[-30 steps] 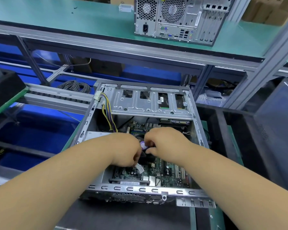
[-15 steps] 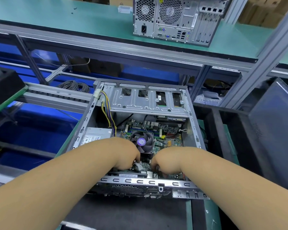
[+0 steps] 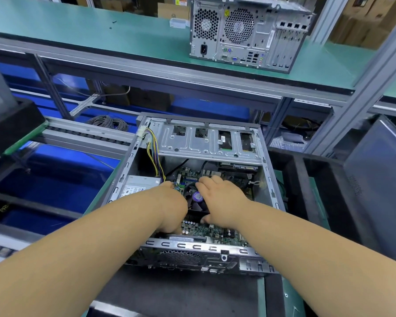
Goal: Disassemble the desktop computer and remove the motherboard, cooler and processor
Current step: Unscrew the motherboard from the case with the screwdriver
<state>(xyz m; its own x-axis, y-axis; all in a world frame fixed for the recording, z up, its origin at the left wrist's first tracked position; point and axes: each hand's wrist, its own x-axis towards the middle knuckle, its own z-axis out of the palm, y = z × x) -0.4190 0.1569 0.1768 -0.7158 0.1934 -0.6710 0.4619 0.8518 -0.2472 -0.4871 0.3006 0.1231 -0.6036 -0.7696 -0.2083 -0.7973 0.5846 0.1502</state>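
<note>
The open desktop case lies on its side in the middle of the bench. Inside it, the green motherboard carries a black cooler whose fan has a purple sticker. My left hand lies against the cooler's left side, with its fingers reaching past the far corner and its thumb at the near edge. Over the cooler's right side, my right hand has its fingers on the far edge and its thumb on the near edge. The processor is hidden.
A grey power supply sits at the case's left, with a yellow and purple cable bundle above it. A metal drive cage spans the far end. A second tower stands on the green shelf; a dark panel leans at right.
Both hands have moved from the near edge of the motherboard farther into the case and now clasp the cooler from either side.
</note>
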